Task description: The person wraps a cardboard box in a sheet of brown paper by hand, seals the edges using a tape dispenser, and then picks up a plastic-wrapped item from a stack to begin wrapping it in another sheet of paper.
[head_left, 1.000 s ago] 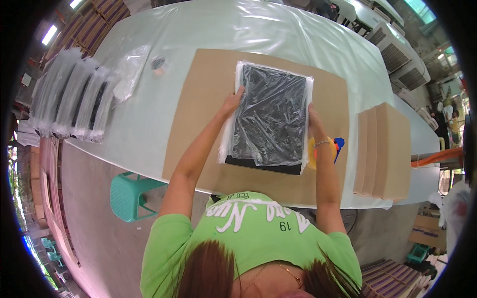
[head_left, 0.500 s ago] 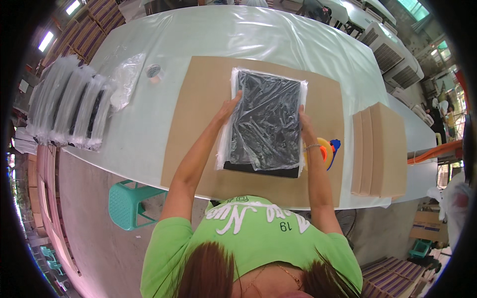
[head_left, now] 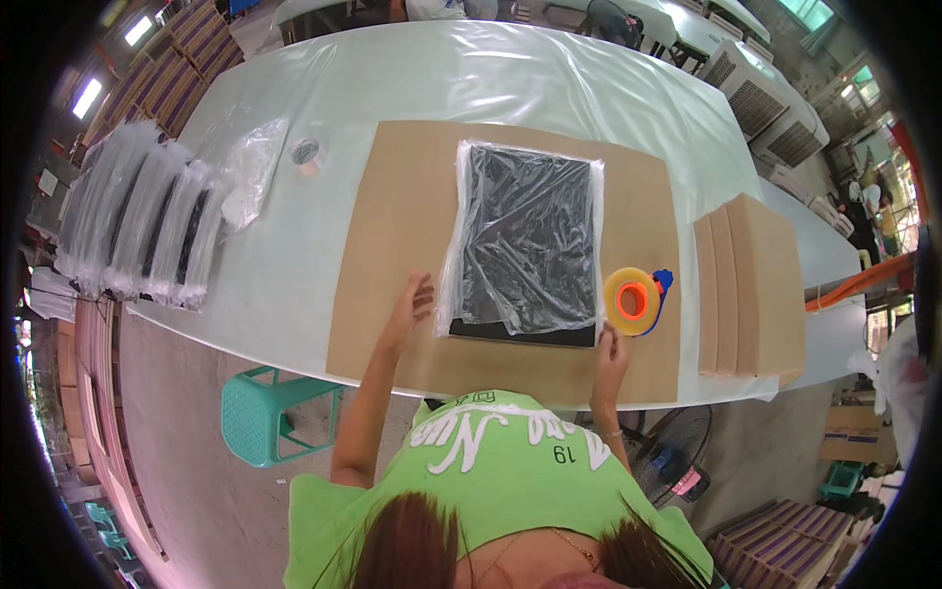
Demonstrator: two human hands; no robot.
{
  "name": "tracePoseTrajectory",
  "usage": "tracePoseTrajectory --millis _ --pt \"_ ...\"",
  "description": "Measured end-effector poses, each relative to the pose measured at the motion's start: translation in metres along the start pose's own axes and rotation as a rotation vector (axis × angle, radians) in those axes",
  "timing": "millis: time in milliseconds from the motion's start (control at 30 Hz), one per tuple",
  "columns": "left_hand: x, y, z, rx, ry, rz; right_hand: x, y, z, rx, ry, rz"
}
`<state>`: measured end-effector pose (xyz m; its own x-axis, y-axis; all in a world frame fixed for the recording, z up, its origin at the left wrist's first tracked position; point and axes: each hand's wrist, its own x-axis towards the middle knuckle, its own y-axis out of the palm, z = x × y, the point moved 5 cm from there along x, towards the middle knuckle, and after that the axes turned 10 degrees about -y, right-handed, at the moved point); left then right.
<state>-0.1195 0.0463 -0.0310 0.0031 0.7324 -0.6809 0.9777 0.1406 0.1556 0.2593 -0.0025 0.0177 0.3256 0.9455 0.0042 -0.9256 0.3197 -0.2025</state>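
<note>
A flat black rectangular panel (head_left: pixel 520 337) lies in a clear plastic bag (head_left: pixel 530 226) on a brown cardboard sheet (head_left: pixel 392 206). Its lower edge sticks out of the bag on the side toward me. My left hand (head_left: pixel 410 306) hovers beside the lower left corner, its fingers apart and nothing in them. At the lower right corner, my right hand (head_left: pixel 609 355) has its fingers drawn together at the bag's edge. Just beyond it sits a yellow tape roll with an orange core in a blue tape dispenser (head_left: pixel 662 285).
Several plastic-wrapped black panels (head_left: pixel 142 221) stand in a row at the left, beside a loose clear bag (head_left: pixel 257 177) and another tape roll (head_left: pixel 306 153). Folded cardboard pieces (head_left: pixel 751 290) are at the right. A green stool (head_left: pixel 260 417) and a fan (head_left: pixel 677 456) stand below the table.
Both hands have left the panel's sides and come down toward me, to its lower corners. The bagged panel stays on the cardboard, and the tape dispenser shows more fully.
</note>
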Motion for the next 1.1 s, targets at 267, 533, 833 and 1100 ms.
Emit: tracePoseTrajectory --millis 267,533,833,1100 --pt "-0.025 0.045 0.015 0.073 0.192 0.015 -0.010 0.012 -0.034 0.208 0.075 0.076" --pt "-0.005 0.042 0.038 0.189 0.148 0.036 -0.006 0.023 -0.026 -0.017 0.143 0.094" --pt "-0.007 0.046 0.033 0.145 0.042 0.120 -0.004 0.024 -0.032 -0.117 0.123 0.049" --pt "0.007 0.038 0.038 0.165 0.112 0.100 -0.006 0.028 -0.027 -0.023 0.104 0.045"
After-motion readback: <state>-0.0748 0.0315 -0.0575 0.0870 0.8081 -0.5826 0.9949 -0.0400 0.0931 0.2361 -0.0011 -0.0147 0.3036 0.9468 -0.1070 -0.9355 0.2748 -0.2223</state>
